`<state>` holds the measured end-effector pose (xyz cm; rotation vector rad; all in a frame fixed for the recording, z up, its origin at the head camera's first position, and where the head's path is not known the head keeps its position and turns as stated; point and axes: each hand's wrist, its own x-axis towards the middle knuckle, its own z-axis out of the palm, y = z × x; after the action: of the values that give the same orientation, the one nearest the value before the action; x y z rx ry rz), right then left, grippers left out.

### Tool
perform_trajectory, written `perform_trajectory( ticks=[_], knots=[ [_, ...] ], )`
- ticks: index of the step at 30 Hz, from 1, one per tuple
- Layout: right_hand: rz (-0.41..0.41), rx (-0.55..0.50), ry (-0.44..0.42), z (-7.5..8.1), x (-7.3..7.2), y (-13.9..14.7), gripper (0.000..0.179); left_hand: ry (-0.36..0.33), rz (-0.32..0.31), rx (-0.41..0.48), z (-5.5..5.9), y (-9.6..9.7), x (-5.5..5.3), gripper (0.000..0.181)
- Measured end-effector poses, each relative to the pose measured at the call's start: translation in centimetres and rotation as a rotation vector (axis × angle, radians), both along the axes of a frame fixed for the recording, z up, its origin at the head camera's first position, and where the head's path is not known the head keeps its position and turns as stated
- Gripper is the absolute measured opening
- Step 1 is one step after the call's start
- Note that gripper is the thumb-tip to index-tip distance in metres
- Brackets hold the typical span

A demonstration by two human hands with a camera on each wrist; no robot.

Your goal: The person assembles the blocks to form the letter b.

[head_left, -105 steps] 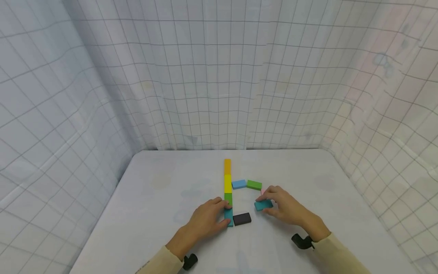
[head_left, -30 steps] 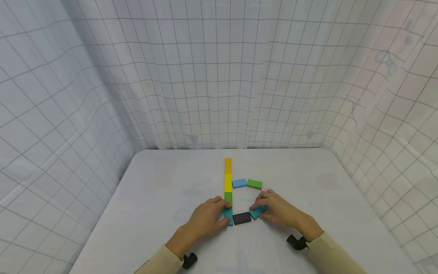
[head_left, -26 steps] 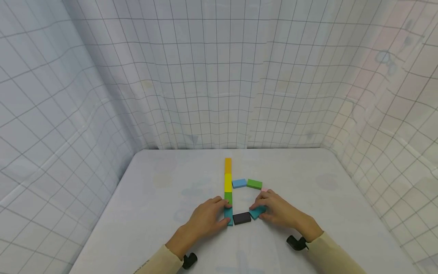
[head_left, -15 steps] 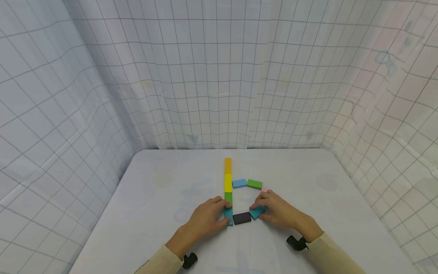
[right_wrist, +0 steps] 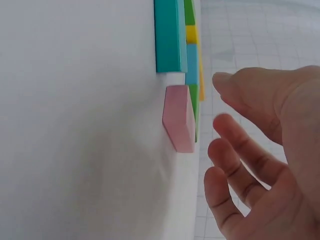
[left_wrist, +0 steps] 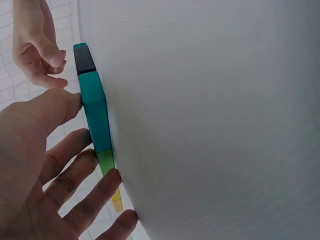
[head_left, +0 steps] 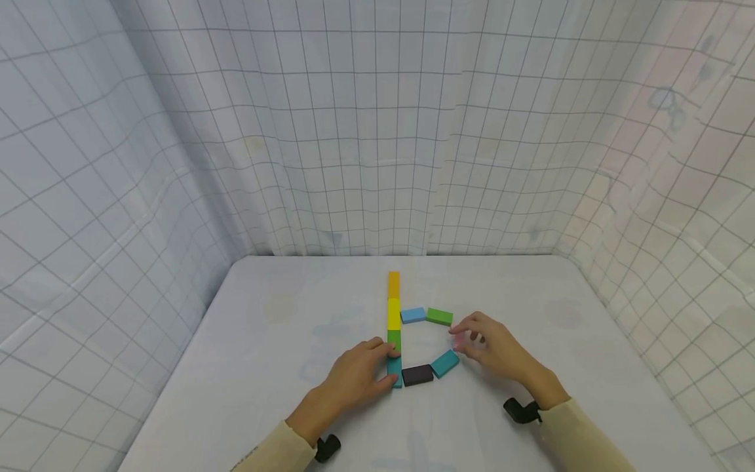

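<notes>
My left hand (head_left: 356, 373) rests at the near end of a straight column, thumb and fingertips touching the teal block (left_wrist: 96, 117) and the green block (head_left: 394, 337) beyond it. My right hand (head_left: 495, 344) hovers over the pink block (right_wrist: 179, 115), thumb and fingers apart and holding nothing. That pink block stands with a gap between it and the angled teal block (head_left: 445, 364). Left of the angled block, its corner meets the black block (head_left: 417, 375), which lies against the column's foot.
Farther up, the column has a yellow block (head_left: 393, 314) and an orange block (head_left: 393, 285). A light blue block (head_left: 413, 315) and a second green block (head_left: 439, 316) curve off to its right. Grid-patterned curtains (head_left: 377, 131) enclose the white table (head_left: 283, 341).
My right hand slid the teal block left and turned it against the black block, then let go. It has since moved up and right to the pink block. My left hand stays put.
</notes>
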<state>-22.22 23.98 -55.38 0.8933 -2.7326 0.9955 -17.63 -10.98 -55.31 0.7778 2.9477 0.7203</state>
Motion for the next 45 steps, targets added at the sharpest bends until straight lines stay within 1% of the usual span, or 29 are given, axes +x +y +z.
perform_trajectory(
  ticks=[4, 8, 15, 20, 23, 29, 34, 40, 45],
  knots=[
    [-0.055, 0.005, 0.000, -0.5, -0.5, 0.4, 0.037, -0.007, 0.003, 0.002, 0.1, 0.0, -0.1, 0.042],
    [-0.071, 0.027, -0.017, -0.8, -0.8, 0.6, 0.045, -0.007, 0.003, 0.005, 0.1, 0.0, 0.0, 0.042],
    [-0.042, 0.082, -0.030, -1.2, -1.2, 0.5, 0.049, -0.015, 0.002, 0.019, 0.1, -0.1, 0.1, 0.041],
    [-0.018, 0.098, -0.041, -1.2, -1.3, 0.4, 0.051, -0.020, 0.004, 0.025, -0.3, -0.1, 0.1, 0.041],
    [-0.011, 0.101, -0.056, -1.1, -1.3, 0.2, 0.052, -0.018, 0.005, 0.022, -0.3, -0.1, 0.0, 0.041],
    [-0.008, 0.103, -0.066, -1.2, -1.5, 0.0, 0.052, 0.000, -0.001, 0.028, 0.0, -0.1, 0.1, 0.040],
    [-0.009, 0.112, -0.086, -1.2, -1.6, 0.0, 0.051, -0.002, -0.005, 0.033, 0.1, -0.1, 0.2, 0.041],
    [-0.020, 0.116, -0.097, -1.2, -1.6, 0.0, 0.049, 0.007, -0.013, 0.038, 0.0, 0.0, 0.2, 0.041],
    [-0.020, 0.095, -0.112, -1.1, -1.4, -0.1, 0.049, 0.004, -0.005, 0.030, -0.1, 0.0, 0.2, 0.041]
  ],
)
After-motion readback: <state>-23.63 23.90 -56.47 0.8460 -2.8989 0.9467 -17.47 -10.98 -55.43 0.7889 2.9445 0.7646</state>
